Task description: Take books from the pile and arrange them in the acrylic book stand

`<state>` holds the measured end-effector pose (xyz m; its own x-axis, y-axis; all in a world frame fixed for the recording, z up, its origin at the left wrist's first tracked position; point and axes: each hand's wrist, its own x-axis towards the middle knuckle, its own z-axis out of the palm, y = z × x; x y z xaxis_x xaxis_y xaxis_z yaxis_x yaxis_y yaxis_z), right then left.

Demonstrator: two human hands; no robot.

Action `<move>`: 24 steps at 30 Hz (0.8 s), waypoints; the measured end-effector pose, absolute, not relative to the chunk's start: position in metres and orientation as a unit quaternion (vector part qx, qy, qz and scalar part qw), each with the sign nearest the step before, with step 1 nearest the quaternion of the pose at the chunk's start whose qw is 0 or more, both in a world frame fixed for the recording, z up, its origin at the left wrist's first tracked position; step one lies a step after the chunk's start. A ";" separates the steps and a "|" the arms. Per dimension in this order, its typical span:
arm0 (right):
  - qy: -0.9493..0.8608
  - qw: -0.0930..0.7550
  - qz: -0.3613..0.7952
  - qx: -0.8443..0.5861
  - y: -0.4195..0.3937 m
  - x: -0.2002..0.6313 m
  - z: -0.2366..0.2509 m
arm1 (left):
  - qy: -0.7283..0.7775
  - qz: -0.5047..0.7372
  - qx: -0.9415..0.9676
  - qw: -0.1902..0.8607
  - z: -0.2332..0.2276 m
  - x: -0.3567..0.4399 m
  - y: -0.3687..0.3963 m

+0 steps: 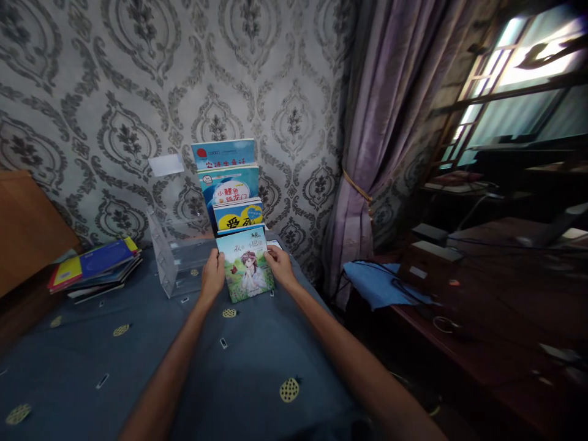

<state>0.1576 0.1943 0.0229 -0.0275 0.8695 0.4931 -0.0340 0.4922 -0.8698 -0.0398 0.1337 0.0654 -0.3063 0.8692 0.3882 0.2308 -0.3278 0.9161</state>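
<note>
A small book (248, 269) with a drawn girl on its green cover stands tilted at the front of a clear tiered rack (172, 257). My left hand (213, 273) grips the book's left edge and my right hand (280, 264) its right edge, fingers closed round the sides. Behind it rise a yellow-and-blue book (239, 215), a blue book (228, 184) with a white bubble, and a taller light-blue book (223, 153) at the back. The fingertips behind the cover are hidden. Whether the book rests on the rack or is held just off it, I cannot tell.
A pile of books (96, 266) lies at the left on the blue pineapple-print cloth (220, 392). A wooden board (32, 229) stands at the far left. A purple curtain (362, 153) hangs right, beside a dark red table (482, 318) with cables and a blue cloth (381, 285).
</note>
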 end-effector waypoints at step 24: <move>-0.598 0.693 0.295 -0.272 0.220 0.151 0.071 | 0.515 0.553 0.655 0.012 0.123 -0.037 0.139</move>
